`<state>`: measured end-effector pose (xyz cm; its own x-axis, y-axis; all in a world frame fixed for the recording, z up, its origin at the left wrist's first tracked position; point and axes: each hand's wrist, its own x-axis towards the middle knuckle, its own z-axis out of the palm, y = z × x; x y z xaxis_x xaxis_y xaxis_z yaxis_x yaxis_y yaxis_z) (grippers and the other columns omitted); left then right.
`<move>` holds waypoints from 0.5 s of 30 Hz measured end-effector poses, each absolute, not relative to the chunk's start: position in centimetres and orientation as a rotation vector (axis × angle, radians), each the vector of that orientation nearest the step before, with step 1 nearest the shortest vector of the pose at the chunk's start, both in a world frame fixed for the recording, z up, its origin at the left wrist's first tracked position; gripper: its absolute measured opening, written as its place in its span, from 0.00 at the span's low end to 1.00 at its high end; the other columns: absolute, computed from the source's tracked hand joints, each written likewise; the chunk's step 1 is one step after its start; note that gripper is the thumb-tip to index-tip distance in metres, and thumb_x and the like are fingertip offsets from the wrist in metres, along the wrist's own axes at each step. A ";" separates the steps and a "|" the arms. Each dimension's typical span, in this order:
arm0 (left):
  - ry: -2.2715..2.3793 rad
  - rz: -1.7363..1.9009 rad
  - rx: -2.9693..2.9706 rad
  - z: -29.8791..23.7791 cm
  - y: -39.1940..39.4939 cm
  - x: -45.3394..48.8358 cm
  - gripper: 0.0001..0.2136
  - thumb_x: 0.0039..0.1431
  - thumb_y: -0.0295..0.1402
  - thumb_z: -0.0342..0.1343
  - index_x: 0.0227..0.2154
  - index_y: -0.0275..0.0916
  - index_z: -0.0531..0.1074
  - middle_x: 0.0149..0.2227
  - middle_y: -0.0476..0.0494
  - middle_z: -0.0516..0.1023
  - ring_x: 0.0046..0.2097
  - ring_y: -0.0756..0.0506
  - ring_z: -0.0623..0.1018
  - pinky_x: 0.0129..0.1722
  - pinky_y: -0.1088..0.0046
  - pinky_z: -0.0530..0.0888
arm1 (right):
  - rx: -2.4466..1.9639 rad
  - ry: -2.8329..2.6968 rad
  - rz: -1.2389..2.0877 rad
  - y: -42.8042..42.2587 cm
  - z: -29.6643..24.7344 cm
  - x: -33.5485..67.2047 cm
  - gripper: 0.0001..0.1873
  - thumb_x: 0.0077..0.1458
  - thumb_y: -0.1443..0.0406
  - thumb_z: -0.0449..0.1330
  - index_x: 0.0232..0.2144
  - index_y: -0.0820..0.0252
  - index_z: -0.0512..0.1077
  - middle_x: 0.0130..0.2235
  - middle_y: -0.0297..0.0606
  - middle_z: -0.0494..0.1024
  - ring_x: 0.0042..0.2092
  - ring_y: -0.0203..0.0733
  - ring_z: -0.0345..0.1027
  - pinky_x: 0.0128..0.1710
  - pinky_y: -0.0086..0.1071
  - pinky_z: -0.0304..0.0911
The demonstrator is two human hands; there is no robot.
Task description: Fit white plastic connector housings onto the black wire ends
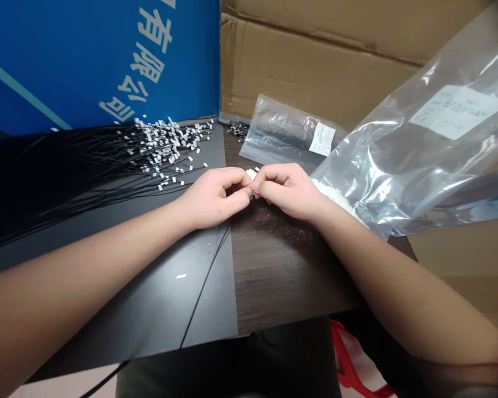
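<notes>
Forearms [66, 287] converge over the dark wood counter [282, 271]. Left hand [213, 198] and right hand [288, 190] meet, fingers [269, 179] pinched together on a small white plastic piece [251, 174]. Thin black cables [87, 171] with white tips fan across a black sheet [149, 298] nearby; a clear plastic bag [398, 160] lies right.

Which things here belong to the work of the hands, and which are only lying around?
In the work:
left hand and right hand, pinching small white pieces
black wires with white tips
clear bag of white pieces

Lying around:
smaller labelled bag
blue printed carton
brown cardboard
black sheet
</notes>
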<state>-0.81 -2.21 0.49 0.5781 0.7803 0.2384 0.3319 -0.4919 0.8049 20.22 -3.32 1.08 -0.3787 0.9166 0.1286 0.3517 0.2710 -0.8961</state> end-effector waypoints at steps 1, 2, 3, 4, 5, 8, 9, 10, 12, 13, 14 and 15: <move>0.886 0.783 2.058 0.5 -2.2 -0.8 0.09 0.60 0.38 0.57 0.29 0.39 0.75 0.30 0.48 0.78 0.34 0.47 0.74 0.37 0.70 0.71 | -1.131 -1.845 1.090 -3.3 1.1 20.1 0.09 0.55 0.64 0.62 0.24 0.59 0.75 0.22 0.29 0.69 0.27 0.34 0.59 0.28 0.31 0.53; 0.888 0.787 2.034 0.5 -2.2 -0.8 0.09 0.60 0.38 0.57 0.30 0.39 0.75 0.30 0.48 0.78 0.33 0.47 0.74 0.36 0.70 0.70 | -1.115 -1.813 1.099 -3.3 1.0 20.0 0.09 0.54 0.64 0.62 0.23 0.59 0.75 0.22 0.29 0.69 0.27 0.34 0.59 0.28 0.31 0.54; 0.889 0.794 2.006 0.5 -2.3 -0.8 0.09 0.61 0.38 0.57 0.30 0.39 0.75 0.29 0.49 0.77 0.32 0.47 0.73 0.35 0.70 0.70 | -1.101 -1.777 1.104 -3.3 0.9 19.9 0.08 0.53 0.64 0.62 0.23 0.58 0.75 0.22 0.29 0.70 0.27 0.34 0.60 0.28 0.32 0.54; 0.893 0.802 1.979 0.5 -2.3 -0.7 0.09 0.60 0.38 0.57 0.30 0.39 0.75 0.28 0.49 0.77 0.32 0.48 0.73 0.34 0.70 0.70 | -1.087 -1.737 1.108 -3.2 0.8 19.8 0.07 0.52 0.65 0.62 0.23 0.58 0.76 0.22 0.29 0.70 0.26 0.34 0.60 0.28 0.32 0.55; 0.898 0.815 1.956 0.5 -2.3 -0.7 0.09 0.60 0.38 0.58 0.29 0.39 0.74 0.28 0.49 0.76 0.31 0.48 0.73 0.34 0.70 0.69 | -1.078 -1.696 1.113 -3.1 0.7 19.8 0.07 0.52 0.65 0.61 0.23 0.58 0.76 0.22 0.29 0.71 0.26 0.34 0.61 0.28 0.32 0.56; 0.928 0.855 1.911 0.7 -2.5 -0.7 0.07 0.58 0.37 0.58 0.28 0.39 0.73 0.27 0.50 0.75 0.30 0.48 0.72 0.33 0.70 0.69 | -1.071 -1.567 1.141 -2.7 0.3 20.0 0.07 0.49 0.67 0.60 0.22 0.57 0.75 0.21 0.30 0.71 0.24 0.34 0.60 0.26 0.31 0.57; 0.941 0.866 1.896 0.9 -2.6 -0.7 0.07 0.58 0.36 0.58 0.28 0.39 0.73 0.26 0.50 0.75 0.30 0.48 0.72 0.33 0.71 0.69 | -1.069 -1.520 1.150 -2.5 0.2 20.1 0.07 0.49 0.67 0.60 0.22 0.57 0.75 0.20 0.30 0.70 0.24 0.34 0.60 0.25 0.31 0.56; 0.953 0.871 1.881 1.0 -2.7 -0.7 0.07 0.57 0.36 0.58 0.28 0.39 0.73 0.26 0.50 0.75 0.30 0.49 0.72 0.32 0.71 0.69 | -1.065 -1.469 1.153 -2.2 0.1 20.2 0.07 0.50 0.67 0.60 0.22 0.56 0.75 0.19 0.30 0.70 0.23 0.34 0.59 0.24 0.31 0.56; 0.977 0.871 1.855 1.4 -2.9 -0.7 0.06 0.57 0.36 0.58 0.28 0.39 0.73 0.25 0.50 0.74 0.29 0.49 0.71 0.31 0.71 0.68 | -1.060 -1.375 1.160 -1.8 -0.1 20.5 0.06 0.50 0.66 0.61 0.22 0.56 0.74 0.19 0.30 0.69 0.22 0.34 0.58 0.22 0.31 0.54; 0.988 0.866 1.847 1.5 -3.0 -0.7 0.06 0.56 0.36 0.59 0.28 0.39 0.73 0.25 0.50 0.74 0.29 0.49 0.71 0.31 0.71 0.68 | -1.063 -1.333 1.153 -1.6 -0.1 20.6 0.06 0.50 0.65 0.61 0.22 0.55 0.74 0.20 0.30 0.69 0.22 0.33 0.57 0.21 0.31 0.53; 0.997 0.858 1.841 1.7 -3.1 -0.8 0.06 0.56 0.35 0.59 0.28 0.39 0.74 0.25 0.50 0.75 0.28 0.49 0.70 0.30 0.71 0.68 | -1.067 -1.298 1.143 -1.4 -0.1 20.8 0.06 0.51 0.65 0.61 0.22 0.55 0.73 0.20 0.30 0.69 0.22 0.33 0.57 0.21 0.31 0.52; 1.003 0.852 1.836 1.8 -3.2 -0.8 0.06 0.56 0.35 0.59 0.27 0.39 0.74 0.24 0.50 0.75 0.28 0.49 0.70 0.30 0.71 0.67 | -1.069 -1.267 1.131 -1.2 -0.1 20.9 0.07 0.51 0.65 0.61 0.22 0.54 0.72 0.20 0.30 0.68 0.21 0.33 0.56 0.21 0.31 0.50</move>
